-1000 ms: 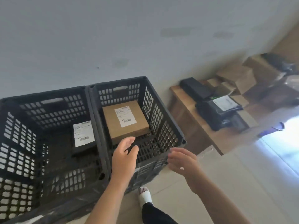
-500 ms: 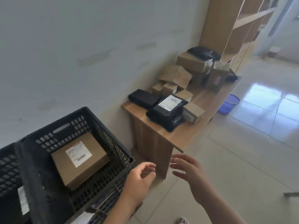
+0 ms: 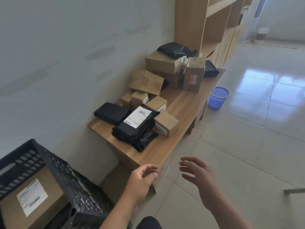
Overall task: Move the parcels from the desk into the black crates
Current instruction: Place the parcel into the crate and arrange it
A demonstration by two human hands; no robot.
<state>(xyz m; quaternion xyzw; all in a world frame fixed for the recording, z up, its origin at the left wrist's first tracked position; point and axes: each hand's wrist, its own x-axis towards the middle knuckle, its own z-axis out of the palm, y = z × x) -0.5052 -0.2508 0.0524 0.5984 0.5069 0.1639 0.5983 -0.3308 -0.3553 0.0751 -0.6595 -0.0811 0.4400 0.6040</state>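
Both hands empty, in the air short of the worktop (image 3: 179, 109). Left hand (image 3: 140, 182) fingers loosely curled; right hand (image 3: 200, 179) fingers spread. Labelled black parcel (image 3: 136, 125) near worktop's front corner, long axis 1–7 o'clock. Brown box (image 3: 31, 200) in black crate (image 3: 77, 187), 8 o'clock.

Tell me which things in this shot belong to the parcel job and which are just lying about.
Part of the job:
black crate holding a labelled cardboard box
desk
labelled black bag
flat black parcel
small cardboard boxes
stacked cartons
left hand and right hand, both empty

Just lying about:
blue basket
shelf unit
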